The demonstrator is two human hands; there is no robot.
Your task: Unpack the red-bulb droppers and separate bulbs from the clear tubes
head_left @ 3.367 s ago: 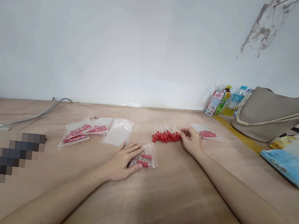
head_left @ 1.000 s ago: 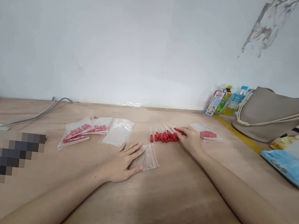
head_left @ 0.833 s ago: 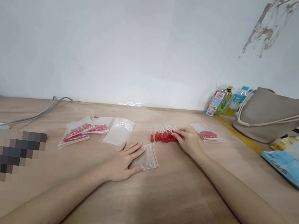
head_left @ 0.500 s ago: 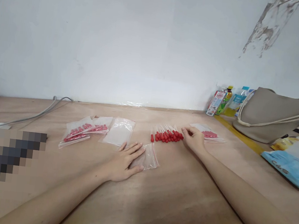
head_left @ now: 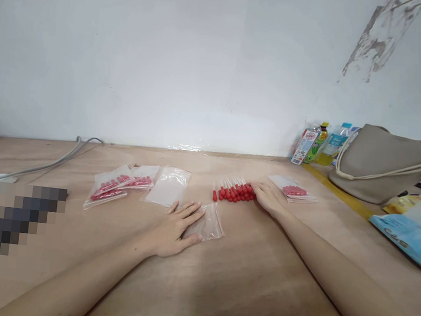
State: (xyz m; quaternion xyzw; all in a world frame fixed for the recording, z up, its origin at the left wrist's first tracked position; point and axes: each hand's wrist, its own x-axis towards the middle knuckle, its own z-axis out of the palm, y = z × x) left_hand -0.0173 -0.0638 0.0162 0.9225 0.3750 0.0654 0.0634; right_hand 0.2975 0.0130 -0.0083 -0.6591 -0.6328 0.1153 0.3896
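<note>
My left hand (head_left: 178, 229) lies flat with its fingers spread on a clear zip bag (head_left: 211, 224), covering its left part. To the right of that bag is a pile of small sticks with red bulb ends and pale thin stems, which look like droppers (head_left: 235, 192). At the right edge of this pile is my right hand (head_left: 266, 197). Its fingers are drawn together and touch the outermost red ends; whether one is pinched between them is hidden. A single red-ended dropper (head_left: 214, 195) lies at the pile's left side.
Filled zip bags with red pieces (head_left: 110, 187) lie at left, another filled bag (head_left: 294, 189) at right. A flat clear bag (head_left: 168, 186) is behind my left hand. Bottles (head_left: 333, 145), a carton (head_left: 305, 146), a grey bag (head_left: 388, 163) and a blue packet (head_left: 406, 240) line the right side.
My right hand has shifted slightly left against the pile, its fingers now turned in over the right-hand red ends. My left hand has stayed in place on the bag.
</note>
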